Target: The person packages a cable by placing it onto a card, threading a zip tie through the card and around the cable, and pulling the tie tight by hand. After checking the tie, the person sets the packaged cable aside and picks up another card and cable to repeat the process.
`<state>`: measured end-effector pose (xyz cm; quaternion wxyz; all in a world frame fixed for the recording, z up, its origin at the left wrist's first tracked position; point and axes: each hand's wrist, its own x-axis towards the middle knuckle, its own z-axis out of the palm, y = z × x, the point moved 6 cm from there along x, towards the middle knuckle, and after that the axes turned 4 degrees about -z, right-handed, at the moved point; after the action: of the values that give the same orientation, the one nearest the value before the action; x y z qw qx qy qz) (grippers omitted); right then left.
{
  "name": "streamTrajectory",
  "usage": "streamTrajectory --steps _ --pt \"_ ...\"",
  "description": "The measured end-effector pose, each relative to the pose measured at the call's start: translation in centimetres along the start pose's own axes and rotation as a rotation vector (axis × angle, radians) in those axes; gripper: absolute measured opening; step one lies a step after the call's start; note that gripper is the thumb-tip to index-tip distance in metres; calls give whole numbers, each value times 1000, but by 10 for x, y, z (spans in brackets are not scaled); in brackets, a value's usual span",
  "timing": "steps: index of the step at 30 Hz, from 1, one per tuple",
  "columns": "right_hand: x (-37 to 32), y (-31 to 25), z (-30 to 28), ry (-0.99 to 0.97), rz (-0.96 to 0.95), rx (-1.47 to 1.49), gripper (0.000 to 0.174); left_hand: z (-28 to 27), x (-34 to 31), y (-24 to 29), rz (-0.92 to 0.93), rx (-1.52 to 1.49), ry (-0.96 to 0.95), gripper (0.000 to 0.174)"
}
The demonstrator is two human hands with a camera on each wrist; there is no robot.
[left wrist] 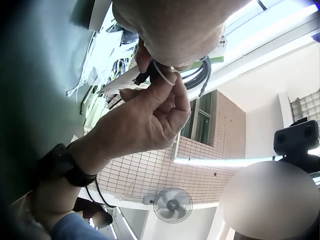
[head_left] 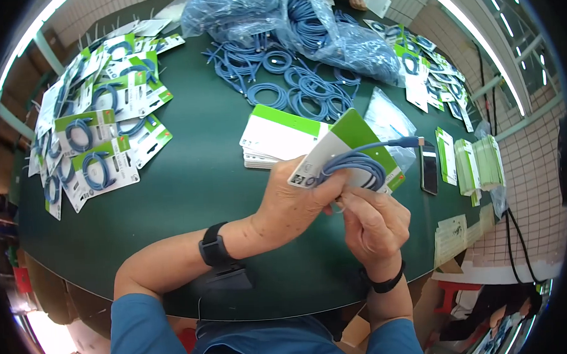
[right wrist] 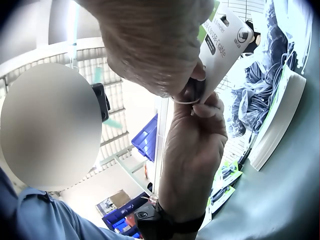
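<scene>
In the head view my left hand point(head_left: 291, 205) grips a white and green packaging card point(head_left: 352, 131) with a coiled blue USB cable point(head_left: 362, 165) against it. The thumb lies over the coil, and the cable's plug end point(head_left: 412, 142) sticks out to the right. My right hand point(head_left: 377, 226) is close beside the left thumb, fingertips curled together. They pinch a thin white tie point(left wrist: 164, 76), which bows out as a loop in the left wrist view. From the right wrist, the tie passes below the dark cable, with the card's printed face point(right wrist: 222, 47) behind; the pinching fingertips are partly hidden there.
A stack of blank cards point(head_left: 275, 136) lies just beyond my hands. Loose coiled cables point(head_left: 305, 90) and a plastic bag of cables point(head_left: 244, 11) lie behind. Carded cables point(head_left: 95, 134) pile up at left. A phone point(head_left: 429, 170) and more card stacks point(head_left: 479, 165) are at right.
</scene>
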<state>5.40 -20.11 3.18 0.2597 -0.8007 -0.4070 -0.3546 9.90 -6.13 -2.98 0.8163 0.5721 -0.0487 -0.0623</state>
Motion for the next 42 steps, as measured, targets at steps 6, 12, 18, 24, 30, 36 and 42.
streamTrajectory --steps 6,12,18,24,30,36,42 --pt "-1 1 -1 -5 -12 19 24 1 0 1 12 55 -46 24" --pt "11 -7 -1 -34 54 7 28 0 2 12 226 130 -106 24" --pt "8 5 -6 60 6 39 26 -3 9 10 75 49 -81 22" --pt "-28 61 -44 590 290 183 22 -8 8 26 121 34 -28 18" --pt "-73 119 9 306 1128 1083 28 10 -7 25 152 -33 -83 18" --pt "-146 87 41 18 1096 1355 36 8 -11 11 186 152 -147 29" --pt "-103 77 46 112 1090 1501 37 10 -13 7 170 187 -162 26"
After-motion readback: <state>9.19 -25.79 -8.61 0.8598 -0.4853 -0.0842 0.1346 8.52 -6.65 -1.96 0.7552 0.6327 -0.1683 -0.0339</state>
